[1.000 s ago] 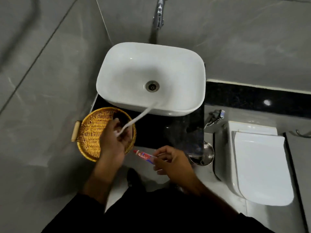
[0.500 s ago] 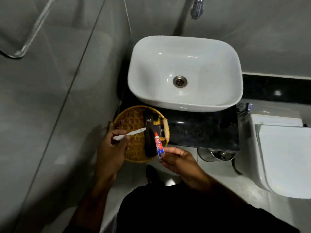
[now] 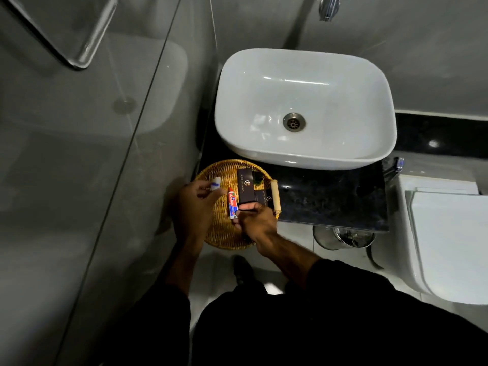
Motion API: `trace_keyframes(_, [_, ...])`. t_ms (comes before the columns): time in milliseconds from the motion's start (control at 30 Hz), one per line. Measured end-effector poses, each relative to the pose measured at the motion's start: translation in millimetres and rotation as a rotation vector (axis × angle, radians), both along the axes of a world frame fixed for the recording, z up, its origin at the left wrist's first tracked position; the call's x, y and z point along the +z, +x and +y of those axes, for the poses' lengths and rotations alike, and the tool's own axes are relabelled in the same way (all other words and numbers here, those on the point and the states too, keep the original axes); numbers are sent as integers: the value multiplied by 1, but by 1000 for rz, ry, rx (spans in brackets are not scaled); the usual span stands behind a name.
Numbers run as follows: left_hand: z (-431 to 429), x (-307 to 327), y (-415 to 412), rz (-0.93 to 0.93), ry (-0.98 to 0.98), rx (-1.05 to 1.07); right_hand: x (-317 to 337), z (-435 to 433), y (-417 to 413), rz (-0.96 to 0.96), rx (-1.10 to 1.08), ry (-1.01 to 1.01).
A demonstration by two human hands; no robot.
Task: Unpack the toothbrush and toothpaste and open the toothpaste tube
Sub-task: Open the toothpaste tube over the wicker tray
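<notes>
1. Head view, the only one I have: my left hand (image 3: 194,207) is curled around the toothbrush (image 3: 215,183). Only the white bristle end with a blue mark pokes out past the fingertips, and the handle is hidden in the fist.
2. My right hand (image 3: 254,220) pinches the crimped end of the toothpaste tube (image 3: 232,203) between thumb and fingers. The cap end points away from that hand, towards the sink (image 3: 303,62). I cannot tell whether the cap is on.
3. Risks, as I judge them: the left hand is occupied, so twisting the cap with the brush in the fist could drop the brush into the wicker basket (image 3: 224,233) beneath both hands. Squeezing the tube while gripping it could squirt paste once the cap loosens.
4. Just beyond the right hand's knuckles, dark boxes (image 3: 244,186) lie in the basket and could be knocked.
5. The basket sits on a glossy black desk (image 3: 330,196) in front of the sink. A glass panel (image 3: 79,154) stands off the left hand; a toilet (image 3: 449,233) sits off the right.
</notes>
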State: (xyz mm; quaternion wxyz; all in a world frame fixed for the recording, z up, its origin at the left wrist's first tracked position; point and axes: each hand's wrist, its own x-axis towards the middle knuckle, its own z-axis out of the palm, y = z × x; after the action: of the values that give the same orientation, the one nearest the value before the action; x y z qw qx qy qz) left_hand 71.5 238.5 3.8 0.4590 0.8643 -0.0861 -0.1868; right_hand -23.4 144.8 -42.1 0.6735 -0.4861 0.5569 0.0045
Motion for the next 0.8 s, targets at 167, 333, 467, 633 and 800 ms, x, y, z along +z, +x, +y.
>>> trace_keyframes(167, [-16, -31, 10, 93, 179, -61, -7, 3, 12, 93, -44, -78])
trace_keyframes(333, [-19, -56, 12, 60, 308, -88, -10, 8, 15, 131, 28, -265])
trace_keyframes(467, [-33, -64, 17, 176, 186, 50, -12, 11, 16, 161, 87, -368])
trace_keyframes(633, [-47, -72, 27, 271, 97, 123, -14, 14, 17, 191, 82, -383])
trace_keyframes(800, [-52, -81, 26, 312, 36, 222, -14, 14, 19, 210, 137, -410])
